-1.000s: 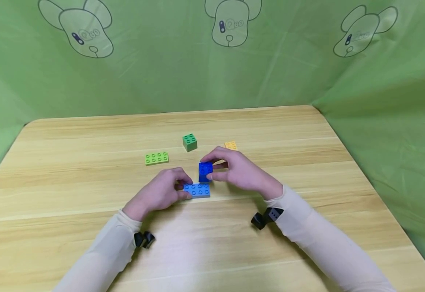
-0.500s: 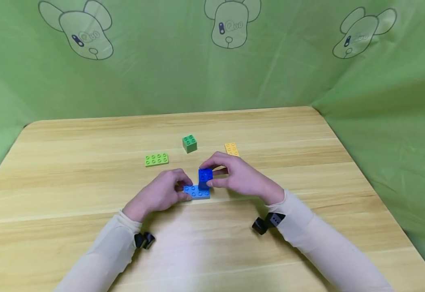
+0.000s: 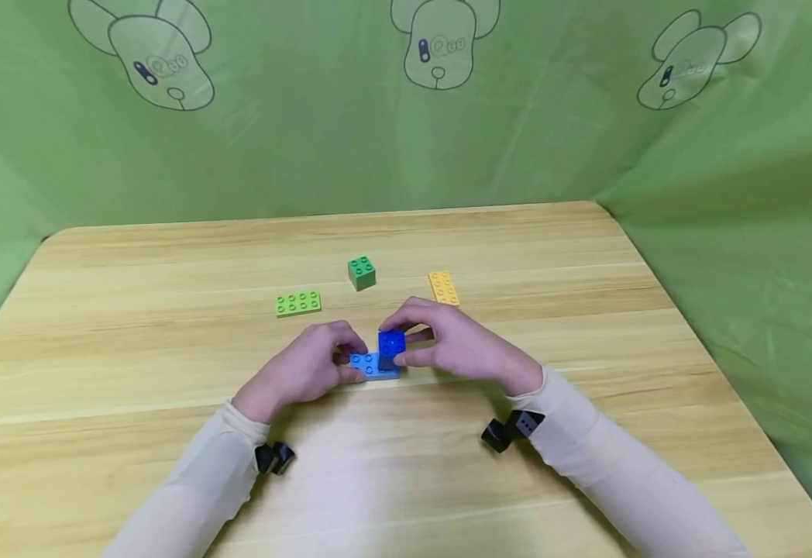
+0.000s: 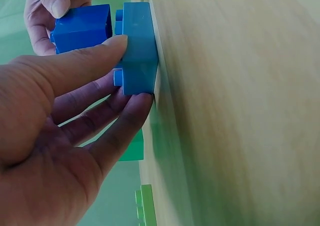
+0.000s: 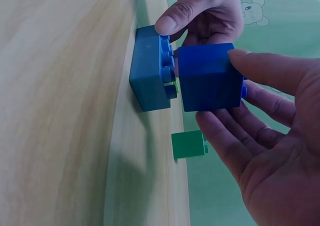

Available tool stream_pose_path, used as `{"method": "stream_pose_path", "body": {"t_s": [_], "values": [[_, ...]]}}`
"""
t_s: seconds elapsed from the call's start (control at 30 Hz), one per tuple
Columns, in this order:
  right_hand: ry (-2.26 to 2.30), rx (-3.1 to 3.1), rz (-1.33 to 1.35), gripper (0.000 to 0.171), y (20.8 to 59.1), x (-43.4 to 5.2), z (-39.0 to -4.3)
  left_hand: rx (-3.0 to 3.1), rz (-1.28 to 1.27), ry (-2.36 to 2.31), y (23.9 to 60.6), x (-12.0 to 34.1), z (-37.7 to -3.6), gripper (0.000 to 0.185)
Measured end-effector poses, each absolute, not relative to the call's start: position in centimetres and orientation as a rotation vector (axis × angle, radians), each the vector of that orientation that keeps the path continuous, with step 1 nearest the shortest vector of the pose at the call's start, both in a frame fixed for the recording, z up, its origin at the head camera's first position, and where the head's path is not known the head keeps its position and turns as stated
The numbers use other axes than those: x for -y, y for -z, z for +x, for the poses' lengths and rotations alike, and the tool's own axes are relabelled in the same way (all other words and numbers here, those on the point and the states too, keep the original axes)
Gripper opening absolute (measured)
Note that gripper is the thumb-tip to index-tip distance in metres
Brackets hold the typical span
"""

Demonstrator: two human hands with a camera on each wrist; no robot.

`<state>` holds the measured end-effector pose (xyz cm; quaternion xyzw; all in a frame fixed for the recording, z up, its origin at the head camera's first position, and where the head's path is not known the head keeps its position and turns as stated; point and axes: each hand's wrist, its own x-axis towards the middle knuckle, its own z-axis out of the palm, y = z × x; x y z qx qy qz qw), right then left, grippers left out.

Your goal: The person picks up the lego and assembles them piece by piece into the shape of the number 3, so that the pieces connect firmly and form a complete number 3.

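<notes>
We see a light wooden counter (image 3: 169, 434) enclosed by green fabric walls (image 3: 727, 194) printed with cartoon animals. At frame centre, our left hand (image 3: 304, 370) pinches the light blue plate (image 3: 367, 364), which lies flat on the counter. Our right hand (image 3: 458, 345) grips the dark blue brick (image 3: 392, 346), set onto the plate's right end, forearms converging from below.

No readable text, label or number shows on anything.
</notes>
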<state>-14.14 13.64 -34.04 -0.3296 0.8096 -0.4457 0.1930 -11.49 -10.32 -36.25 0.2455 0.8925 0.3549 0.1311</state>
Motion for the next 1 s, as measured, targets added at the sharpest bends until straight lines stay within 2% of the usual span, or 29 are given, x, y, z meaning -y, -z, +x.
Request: {"method": "stream_pose_path", "body": {"t_s": [1.0], "values": [[1.211, -2.256, -0.910, 0.029, 34.64, -13.21, -14.47, -2.594, 0.727, -1.030, 36.26, 10.35, -11.66, 0.027]]}}
